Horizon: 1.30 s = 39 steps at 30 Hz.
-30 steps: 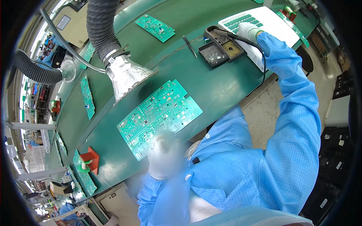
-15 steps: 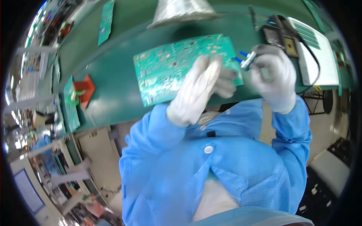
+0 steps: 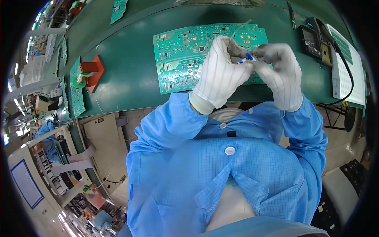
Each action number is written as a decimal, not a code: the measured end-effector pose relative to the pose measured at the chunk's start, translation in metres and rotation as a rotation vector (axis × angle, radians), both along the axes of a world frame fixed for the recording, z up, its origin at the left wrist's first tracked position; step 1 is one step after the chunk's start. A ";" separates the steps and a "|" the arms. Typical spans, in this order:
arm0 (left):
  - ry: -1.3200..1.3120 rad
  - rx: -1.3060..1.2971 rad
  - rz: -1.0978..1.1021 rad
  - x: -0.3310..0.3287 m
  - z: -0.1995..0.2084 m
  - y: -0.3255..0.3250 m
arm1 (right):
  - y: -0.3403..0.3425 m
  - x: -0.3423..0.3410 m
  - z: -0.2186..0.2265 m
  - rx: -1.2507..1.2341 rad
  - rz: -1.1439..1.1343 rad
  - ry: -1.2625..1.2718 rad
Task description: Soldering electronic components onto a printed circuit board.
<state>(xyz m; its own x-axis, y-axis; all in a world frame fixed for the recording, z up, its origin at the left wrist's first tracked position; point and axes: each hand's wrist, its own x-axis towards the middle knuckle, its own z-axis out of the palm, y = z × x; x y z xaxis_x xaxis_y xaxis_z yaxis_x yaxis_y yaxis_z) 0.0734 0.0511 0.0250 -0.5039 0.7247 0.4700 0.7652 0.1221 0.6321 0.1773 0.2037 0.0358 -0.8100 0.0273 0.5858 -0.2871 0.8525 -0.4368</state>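
Both of my hands wear white gloves with greyed fingertips and meet above the right part of a large green circuit board (image 3: 179,51). Between them is a small part (image 3: 248,57) with blue tips; its kind is hard to tell, as fingers cover much of it. My left hand (image 3: 225,67) is closed, its thumb and fingertips at the blue tips. My right hand (image 3: 278,71) pinches the same part from the right. A thin pale wire (image 3: 240,29) sticks up from beside the left fingers; its lower end is hidden.
On the green bench (image 3: 126,75), a red-orange holder (image 3: 94,75) carries a green spool (image 3: 79,81) at left. Foil-covered metal (image 3: 221,3) hangs at the top. A black stand (image 3: 312,41) with a yellow pad, a black cord (image 3: 350,75) and a white tray (image 3: 343,85) are at right.
My hands have come together at the small part, which only my right hand held before. My left hand has turned and closed. The view has shifted, so the bench appears higher.
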 end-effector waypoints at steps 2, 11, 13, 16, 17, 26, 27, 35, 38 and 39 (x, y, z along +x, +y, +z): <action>-0.387 0.075 0.141 0.007 -0.003 0.003 | 0.001 -0.006 -0.001 -0.194 -0.041 -0.193; -0.188 -0.059 0.087 -0.003 -0.007 -0.002 | 0.024 -0.015 -0.014 -0.305 0.105 -0.296; -0.162 -0.070 0.076 -0.006 -0.006 -0.003 | 0.038 -0.019 -0.014 0.084 0.152 -0.083; 0.081 -0.153 0.055 -0.015 -0.010 0.002 | 0.052 -0.032 -0.026 -0.280 -0.008 -0.224; 0.178 -0.173 0.018 -0.018 -0.013 0.004 | 0.056 -0.037 -0.030 -0.291 -0.037 -0.258; 0.164 -0.153 0.132 -0.028 -0.021 0.007 | 0.083 -0.059 -0.066 0.076 -0.051 -0.142; 0.125 -0.132 0.135 -0.028 -0.020 0.006 | 0.083 -0.059 -0.068 0.110 -0.026 -0.100; 0.207 -0.157 0.091 -0.034 -0.018 0.005 | 0.077 -0.059 -0.057 0.224 0.001 -0.040; 0.246 -0.201 0.105 -0.033 -0.017 0.005 | 0.068 -0.057 -0.042 0.063 -0.017 -0.332; 0.235 -0.202 0.104 -0.033 -0.016 0.004 | 0.064 -0.058 -0.038 0.132 -0.013 -0.266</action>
